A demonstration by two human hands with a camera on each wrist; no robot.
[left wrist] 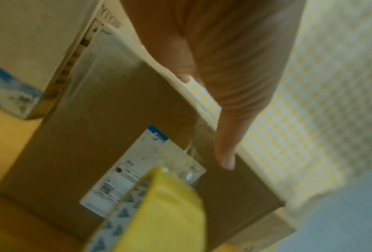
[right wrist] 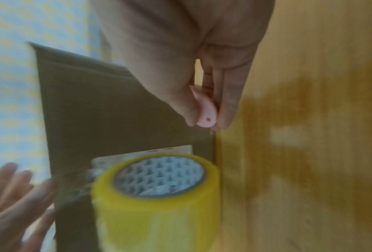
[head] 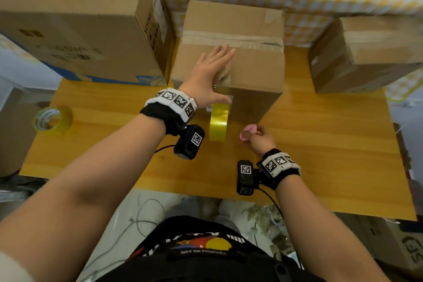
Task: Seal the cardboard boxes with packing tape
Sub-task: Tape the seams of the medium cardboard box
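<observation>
Taping the centre box (head: 249, 68), roll (head: 219, 122) hanging off the front

We press left hand (head: 211, 73) flat on top, fingers straight; right hand (head: 259, 141) pinches pink cutter (head: 246, 134). Tape's thin & sticky, box stiff — we'd hold roll by its rim

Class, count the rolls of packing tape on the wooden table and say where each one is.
2. One yellow roll stands on edge against the middle box; another roll lies at the table's left edge. Others may be hidden.

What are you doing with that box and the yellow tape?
A person is taping up the middle cardboard box. Their left hand lies flat on top of it, fingers straight. The yellow tape roll stands against the box front. Their right hand pinches a small pink cutter above the wooden table.
</observation>
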